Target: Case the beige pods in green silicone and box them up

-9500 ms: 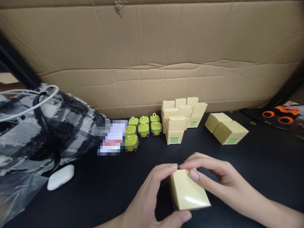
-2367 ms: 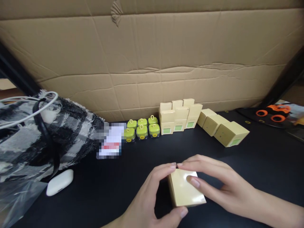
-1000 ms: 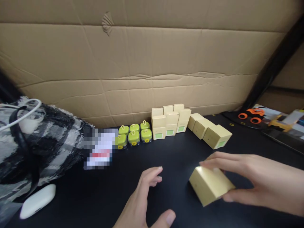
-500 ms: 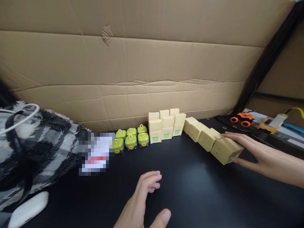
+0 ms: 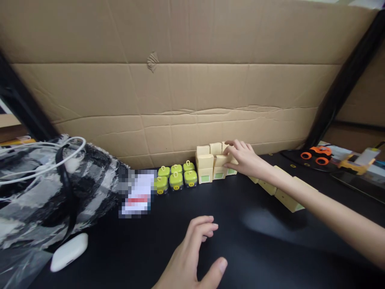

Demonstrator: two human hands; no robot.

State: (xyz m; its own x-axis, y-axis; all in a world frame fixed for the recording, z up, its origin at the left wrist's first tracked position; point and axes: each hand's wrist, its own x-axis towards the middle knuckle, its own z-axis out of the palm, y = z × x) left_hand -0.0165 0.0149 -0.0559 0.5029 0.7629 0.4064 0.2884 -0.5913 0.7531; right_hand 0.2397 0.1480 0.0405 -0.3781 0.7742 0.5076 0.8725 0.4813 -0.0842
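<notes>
My right hand (image 5: 242,158) reaches to the back of the black table (image 5: 246,237). Its fingers curl over the right-most of several small upright yellow boxes (image 5: 205,168) with open flaps and green labels, thumb low against that box's front. A row of closed yellow boxes (image 5: 288,199) lies on its side under my right forearm, partly hidden by it. My left hand (image 5: 194,257) rests near the front edge, fingers apart and holding nothing. Several green cases with loops (image 5: 176,179) stand just left of the upright boxes.
A large cardboard sheet (image 5: 192,88) walls off the back. A black-and-white plaid cloth (image 5: 39,196) with a white cable (image 5: 48,160) fills the left. A white earbud case (image 5: 68,252) lies in front of it. A toy-car package (image 5: 320,154) lies at the right.
My right hand set the closed yellow box at the end of the lying row, let it go, and moved left to the upright open boxes. My left hand stayed open near the front.
</notes>
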